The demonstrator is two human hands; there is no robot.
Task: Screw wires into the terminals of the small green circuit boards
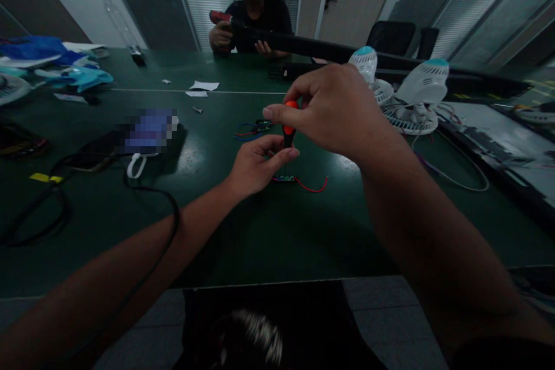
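Standing upright on a small circuit board (pixel 286 178), a screwdriver (pixel 289 127) with an orange cap is pinched at its top by the right hand (pixel 333 110), whose thumb and fingers are closed round the cap. Its black grip is steadied lower down by the left hand (pixel 255 165), closed on it from eight o'clock. The board is laid on the green table (pixel 277 231), directly beneath both hands, with a red wire (pixel 313 188) trailed toward four o'clock. Another bundle of wires (pixel 254 129) is seen just beyond, at eleven o'clock. Two white fans (pixel 418 95) are set well apart at two o'clock.
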